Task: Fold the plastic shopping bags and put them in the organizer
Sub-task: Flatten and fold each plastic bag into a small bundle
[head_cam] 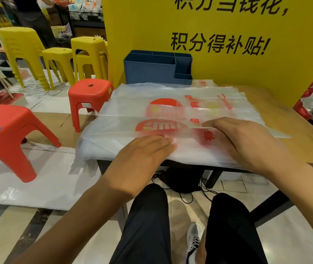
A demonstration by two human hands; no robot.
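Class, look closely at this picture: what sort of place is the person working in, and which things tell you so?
Probably a shop or supermarket. A yellow promotional sign with printed slogans stands behind the table, stacked plastic stools still bear price labels, and printed shopping bags lie piled up.

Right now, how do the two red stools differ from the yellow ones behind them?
The red stools are low, while the yellow stools are taller. The red stools stand singly and apart; the yellow stools appear nested in stacks and clustered together. The red stools sit nearer the table; the yellow stools stand further back. Both kinds are moulded plastic with four splayed legs.
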